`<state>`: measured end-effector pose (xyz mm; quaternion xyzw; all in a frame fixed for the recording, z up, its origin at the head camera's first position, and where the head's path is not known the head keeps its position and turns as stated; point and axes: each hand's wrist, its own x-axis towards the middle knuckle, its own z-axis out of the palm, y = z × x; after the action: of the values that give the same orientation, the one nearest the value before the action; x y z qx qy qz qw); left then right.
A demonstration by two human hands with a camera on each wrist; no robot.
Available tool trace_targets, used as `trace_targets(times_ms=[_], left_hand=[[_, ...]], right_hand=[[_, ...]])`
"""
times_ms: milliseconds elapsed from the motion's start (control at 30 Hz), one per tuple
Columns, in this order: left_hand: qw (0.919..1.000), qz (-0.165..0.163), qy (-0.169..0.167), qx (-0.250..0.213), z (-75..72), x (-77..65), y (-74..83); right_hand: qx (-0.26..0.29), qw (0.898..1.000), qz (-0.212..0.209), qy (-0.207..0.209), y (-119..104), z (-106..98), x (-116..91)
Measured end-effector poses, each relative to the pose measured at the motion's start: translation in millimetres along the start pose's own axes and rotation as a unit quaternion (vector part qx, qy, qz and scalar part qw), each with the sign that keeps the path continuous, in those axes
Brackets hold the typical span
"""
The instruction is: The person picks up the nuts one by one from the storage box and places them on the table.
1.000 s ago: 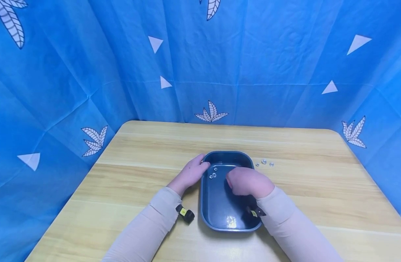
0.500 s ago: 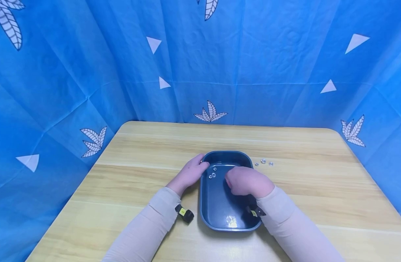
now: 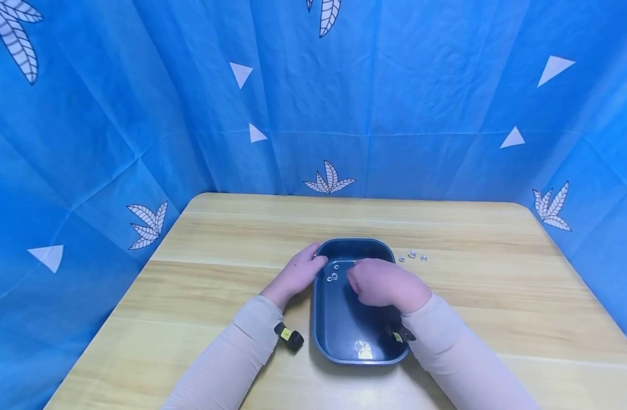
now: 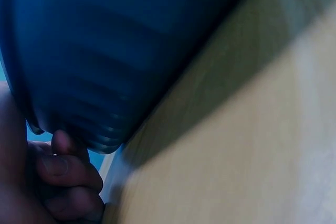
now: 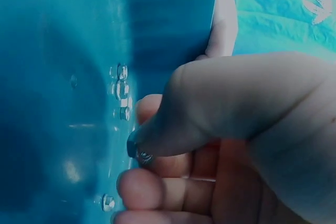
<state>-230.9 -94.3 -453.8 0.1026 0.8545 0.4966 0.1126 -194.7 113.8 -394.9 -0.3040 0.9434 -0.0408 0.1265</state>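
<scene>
A dark blue rectangular plastic tray [image 3: 361,360] sits on the table. My left hand [image 3: 296,272] holds its far left rim, thumb over the edge; in the left wrist view curled fingers [image 4: 71,177] show at the tray's outer corner. My right hand [image 3: 385,283] is inside the tray. The right wrist view shows a small shiny metal nut [image 5: 144,156] pinched between its thumb and fingers, close to the tray floor. Three small nuts [image 3: 335,276] lie near the left wall, and another nut [image 5: 108,202] rests beside the right fingertips, hidden from the head view.
Three more small metal pieces [image 3: 412,254] lie on the wooden table [image 3: 216,250] just right of the tray's far corner. Blue patterned curtain [image 3: 421,102] hangs behind and along both sides of the table. Both wrists carry black camera straps [image 3: 289,336].
My right hand has shifted slightly left within the tray, nearer the three nuts. The left hand and tray stay where they were.
</scene>
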Motion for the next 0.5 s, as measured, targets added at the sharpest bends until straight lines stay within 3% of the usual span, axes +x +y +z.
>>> trace_targets(times_ms=[500], left_hand=[[1.0, 0.001, -0.003, 0.002, -0.6, -1.1, 1.3]], right_hand=[[0.005, 1.0, -0.008, 0.025, -3.8, -8.0, -6.7]])
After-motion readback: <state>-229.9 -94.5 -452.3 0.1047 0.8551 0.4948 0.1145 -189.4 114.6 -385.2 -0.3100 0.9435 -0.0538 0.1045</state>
